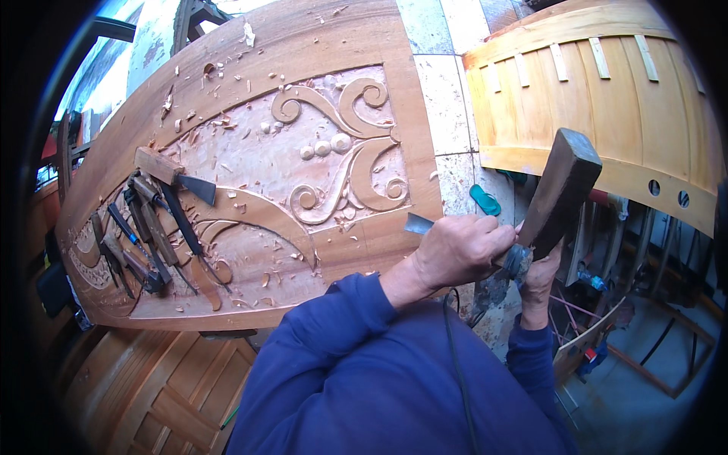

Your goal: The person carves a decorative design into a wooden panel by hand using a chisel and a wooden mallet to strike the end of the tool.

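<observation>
Left hand [464, 246]: grip wrapped round chisel [418, 224]; right hand [539, 279]: grip clenched on mallet [563, 186]; a mis-angled blow might glance, bruising the left hand.

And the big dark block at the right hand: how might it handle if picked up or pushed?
The dark block is probably heavy, given its thick, solid-looking bulk. Its straight edges suggest it would stay stiff when lifted. With flat faces and a squared end, it would likely slide rather than roll.
</observation>
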`<action>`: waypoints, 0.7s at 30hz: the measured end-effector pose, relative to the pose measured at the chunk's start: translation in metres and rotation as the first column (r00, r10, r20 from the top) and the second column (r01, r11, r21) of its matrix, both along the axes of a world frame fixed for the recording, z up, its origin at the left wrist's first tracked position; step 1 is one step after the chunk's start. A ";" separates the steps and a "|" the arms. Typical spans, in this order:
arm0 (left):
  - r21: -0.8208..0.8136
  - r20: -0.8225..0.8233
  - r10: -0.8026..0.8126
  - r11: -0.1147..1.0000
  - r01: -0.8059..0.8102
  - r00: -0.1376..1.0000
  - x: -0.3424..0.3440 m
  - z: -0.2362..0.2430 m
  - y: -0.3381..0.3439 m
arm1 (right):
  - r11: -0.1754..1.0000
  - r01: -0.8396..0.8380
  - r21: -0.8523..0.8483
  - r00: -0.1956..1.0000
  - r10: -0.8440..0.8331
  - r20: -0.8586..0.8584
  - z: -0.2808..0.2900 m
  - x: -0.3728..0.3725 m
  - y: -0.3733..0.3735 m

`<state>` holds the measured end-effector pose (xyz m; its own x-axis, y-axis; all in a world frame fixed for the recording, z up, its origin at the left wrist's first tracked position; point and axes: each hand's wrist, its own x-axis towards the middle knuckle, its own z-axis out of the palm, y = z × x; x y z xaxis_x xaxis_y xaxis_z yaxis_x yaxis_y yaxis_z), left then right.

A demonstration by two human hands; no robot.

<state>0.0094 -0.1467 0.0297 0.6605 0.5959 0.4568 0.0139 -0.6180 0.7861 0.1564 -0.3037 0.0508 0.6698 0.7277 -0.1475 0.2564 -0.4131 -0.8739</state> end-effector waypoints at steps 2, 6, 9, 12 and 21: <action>0.021 -0.041 -0.066 0.998 0.067 0.997 0.002 -0.005 0.001 | 1.000 -0.007 0.017 0.997 0.006 0.079 -0.005 -0.003 -0.008; 0.036 -0.087 -0.069 0.997 0.072 0.994 0.009 -0.014 0.009 | 0.976 0.170 0.135 0.985 -0.174 0.019 0.010 -0.026 -0.005; 0.021 -0.107 -0.058 0.998 0.060 0.993 0.010 -0.014 0.014 | 0.988 0.141 0.058 0.990 -0.141 -0.016 0.019 -0.024 -0.012; 0.012 -0.112 -0.066 0.998 0.067 0.991 0.010 -0.011 0.018 | 0.988 0.150 0.044 0.987 -0.147 -0.065 0.024 -0.025 -0.011; -0.079 -0.116 -0.122 0.990 0.114 0.986 0.004 -0.008 0.023 | 0.986 0.128 0.103 0.987 -0.117 -0.113 0.029 -0.021 -0.010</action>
<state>0.0133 -0.1232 0.0217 0.7755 0.5390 0.3289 0.0410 -0.5627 0.8256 0.1354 -0.3135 0.0801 0.7397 0.6568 -0.1466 0.1127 -0.3357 -0.9352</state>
